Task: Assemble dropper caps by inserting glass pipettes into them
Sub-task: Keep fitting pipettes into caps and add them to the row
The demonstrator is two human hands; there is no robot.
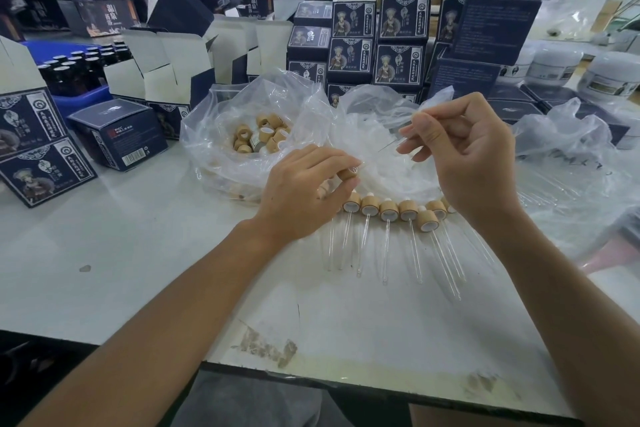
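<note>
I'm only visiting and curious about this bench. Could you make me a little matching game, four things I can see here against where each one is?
Things:
1. loose wooden caps
2. finished droppers
3. glass pipette
4. brown bottles

Places:
A. pinched in the right hand
B. in the blue crate, far left
C. in the open clear plastic bag
D. in a row on the white table, under the hands

Pairs: 1-C, 2-D, 3-A, 4-B
</note>
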